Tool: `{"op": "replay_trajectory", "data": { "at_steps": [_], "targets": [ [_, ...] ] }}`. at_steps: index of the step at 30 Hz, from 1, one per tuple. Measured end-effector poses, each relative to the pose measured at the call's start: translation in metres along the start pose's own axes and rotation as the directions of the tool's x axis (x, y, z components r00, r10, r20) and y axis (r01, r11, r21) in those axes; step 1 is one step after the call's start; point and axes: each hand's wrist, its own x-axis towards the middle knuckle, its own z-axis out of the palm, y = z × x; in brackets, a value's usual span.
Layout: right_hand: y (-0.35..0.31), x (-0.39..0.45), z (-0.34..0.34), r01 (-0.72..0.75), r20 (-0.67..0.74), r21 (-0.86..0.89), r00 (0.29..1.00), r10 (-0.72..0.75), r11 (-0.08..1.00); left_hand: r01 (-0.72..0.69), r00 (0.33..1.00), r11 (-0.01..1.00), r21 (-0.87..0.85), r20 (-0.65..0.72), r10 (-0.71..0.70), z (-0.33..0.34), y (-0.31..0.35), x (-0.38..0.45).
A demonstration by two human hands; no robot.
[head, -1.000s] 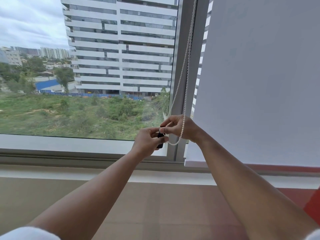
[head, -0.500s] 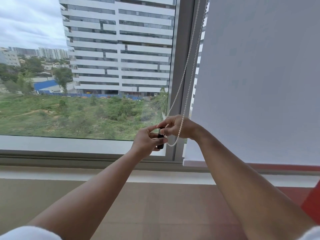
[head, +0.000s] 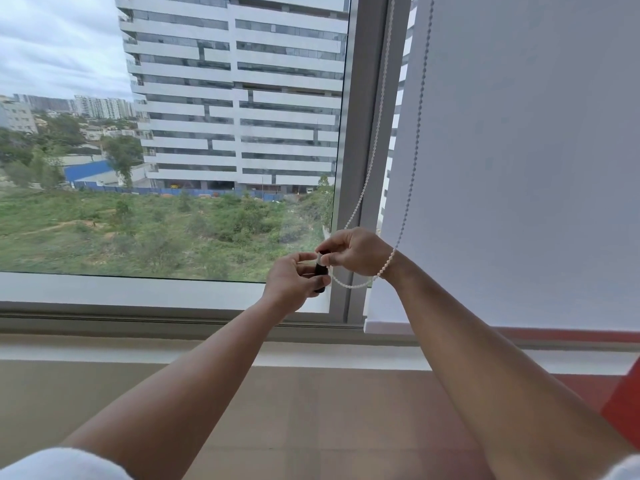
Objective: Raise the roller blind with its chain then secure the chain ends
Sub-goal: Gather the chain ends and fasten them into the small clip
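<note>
A white roller blind [head: 519,168] hangs down over the right window pane, its bottom bar near the sill. Its white bead chain [head: 414,143] drops in two strands along the grey mullion and loops under my right wrist. My left hand [head: 294,278] grips a small black cylindrical piece [head: 320,271] in front of the mullion. My right hand [head: 353,251] pinches the chain at the top of that black piece. The chain's end is hidden between my fingers.
The grey window mullion [head: 363,133] stands just behind my hands. A white sill [head: 138,292] and a beige ledge [head: 311,410] run below. A red surface [head: 623,410] shows at the lower right. Outside the left pane are a tall building and greenery.
The right chain strand has swung rightwards and now crosses in front of the blind. My hands stay together at the black piece, with my right fingers now at its top.
</note>
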Motion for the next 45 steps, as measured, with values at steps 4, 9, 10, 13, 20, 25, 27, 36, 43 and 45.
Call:
{"op": "replay_trajectory", "data": {
  "at_steps": [4,9,10,13,20,25,27,36,43,45],
  "targets": [
    [-0.001,0.001,0.007,-0.011,-0.103,-0.047,0.995,0.006,0.999,-0.028,0.998,0.999,0.027,-0.060,0.029,0.004,-0.003,0.004],
    [-0.001,0.000,0.009,-0.059,-0.110,-0.057,0.993,0.052,0.997,-0.007,0.999,1.000,0.007,-0.053,0.007,0.006,-0.007,0.005],
    [0.000,-0.001,0.009,-0.062,-0.107,-0.049,0.993,0.056,0.997,0.002,0.999,1.000,0.003,-0.045,-0.002,0.006,-0.008,0.005],
    [0.002,-0.005,0.012,-0.080,-0.108,-0.025,0.991,0.077,0.997,0.031,0.999,0.999,0.009,-0.032,-0.030,0.007,-0.008,0.005],
    [0.013,-0.017,0.023,-0.188,-0.114,0.167,0.971,0.208,0.968,0.102,0.995,0.995,0.019,-0.024,-0.102,0.018,-0.022,0.003],
    [0.035,-0.029,0.038,-0.205,-0.181,0.256,0.950,0.255,0.945,0.128,0.992,0.989,0.079,-0.018,-0.126,0.026,-0.036,0.000],
    [0.044,-0.034,0.046,-0.217,-0.195,0.251,0.943,0.269,0.943,0.133,0.991,0.985,0.108,-0.023,-0.131,0.028,-0.043,-0.002],
    [0.066,-0.049,0.064,-0.267,-0.227,0.275,0.915,0.332,0.924,0.169,0.985,0.981,0.094,0.013,-0.171,0.040,-0.063,-0.009],
    [0.075,-0.054,0.072,-0.265,-0.223,0.225,0.923,0.314,0.938,0.165,0.986,0.976,0.140,-0.001,-0.167,0.043,-0.070,-0.013],
    [0.076,-0.053,0.074,-0.262,-0.243,0.215,0.919,0.311,0.941,0.151,0.988,0.977,0.150,-0.007,-0.152,0.044,-0.072,-0.013]
  ]
}}
